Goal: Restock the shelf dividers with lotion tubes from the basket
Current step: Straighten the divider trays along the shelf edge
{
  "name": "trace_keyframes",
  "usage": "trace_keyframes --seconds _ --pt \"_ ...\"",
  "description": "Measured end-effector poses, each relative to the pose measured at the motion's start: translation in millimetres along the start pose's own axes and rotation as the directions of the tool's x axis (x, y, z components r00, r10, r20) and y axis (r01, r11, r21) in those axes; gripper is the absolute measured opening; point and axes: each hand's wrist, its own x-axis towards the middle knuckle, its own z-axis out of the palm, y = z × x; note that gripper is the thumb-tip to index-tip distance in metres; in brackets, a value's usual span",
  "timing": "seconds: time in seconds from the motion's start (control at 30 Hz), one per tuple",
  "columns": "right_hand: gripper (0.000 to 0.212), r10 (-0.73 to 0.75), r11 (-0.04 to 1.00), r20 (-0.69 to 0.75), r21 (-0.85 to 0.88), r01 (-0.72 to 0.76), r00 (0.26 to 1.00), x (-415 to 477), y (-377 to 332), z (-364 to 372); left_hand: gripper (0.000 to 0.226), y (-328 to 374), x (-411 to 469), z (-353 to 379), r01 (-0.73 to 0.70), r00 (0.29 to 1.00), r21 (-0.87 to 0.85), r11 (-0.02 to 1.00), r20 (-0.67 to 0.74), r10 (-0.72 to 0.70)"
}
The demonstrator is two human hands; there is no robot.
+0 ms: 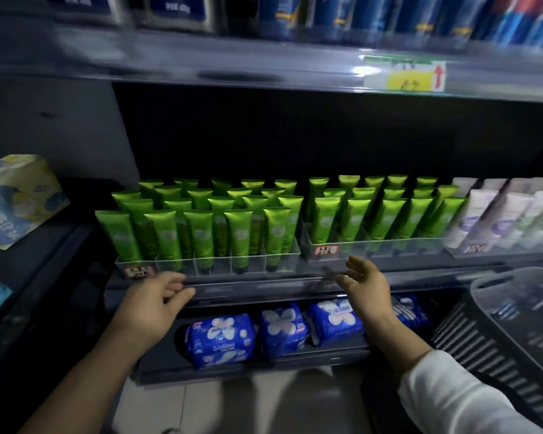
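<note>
Several green lotion tubes point(201, 227) stand upright in a clear divider tray point(251, 264) on the middle shelf. A second clear tray point(389, 244) to its right holds more green tubes point(386, 214). My left hand point(151, 303) hovers below the left tray's front edge, fingers loosely curled, holding nothing. My right hand point(365, 283) is raised in front of the shelf lip between the two trays, fingers relaxed and spread, holding nothing. The grey slatted basket point(496, 349) stands at the lower right; its contents are blurred.
White and lilac tubes point(508, 214) fill a tray at the far right. Blue wrapped packs point(220, 339) lie on the shelf below. A pale blue pack point(16, 202) sits on the left unit. Blue products line the top shelf, with a yellow price tag point(405, 73).
</note>
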Motion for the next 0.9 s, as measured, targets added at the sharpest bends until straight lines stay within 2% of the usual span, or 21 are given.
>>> trace_keyframes --seconds 0.17,0.27,0.33,0.5,0.7,0.9 --pt "0.046 0.003 0.999 -0.073 -0.047 -0.006 0.997 9.9 13.8 -42.2 0.032 43.7 -8.1 40.0 -0.253 0.959 -0.07 0.965 0.115 0.26" --pt "0.044 0.023 0.999 -0.138 -0.04 -0.028 0.99 19.9 26.8 -68.0 0.035 70.6 -8.5 71.9 -0.34 0.919 -0.142 0.93 0.159 0.361" --pt "0.043 0.03 0.999 -0.155 -0.04 -0.036 0.988 25.0 33.3 -77.6 0.039 83.8 -11.7 86.0 -0.349 0.909 -0.186 0.918 0.169 0.38" --pt "0.047 0.09 0.996 -0.222 0.024 -0.086 0.971 46.1 57.0 -106.8 0.059 123.6 -13.5 131.0 -0.265 0.924 -0.233 0.936 0.215 0.316" --pt "0.058 0.124 0.98 -0.262 0.181 -0.077 0.957 81.9 61.0 -127.1 0.077 156.3 -8.3 170.0 -0.026 0.96 -0.327 0.945 0.256 0.115" --pt "0.062 0.167 0.951 -0.253 0.297 -0.087 0.953 113.9 68.8 -134.6 0.09 167.6 -3.3 194.0 0.055 0.976 -0.378 0.924 0.215 0.03"
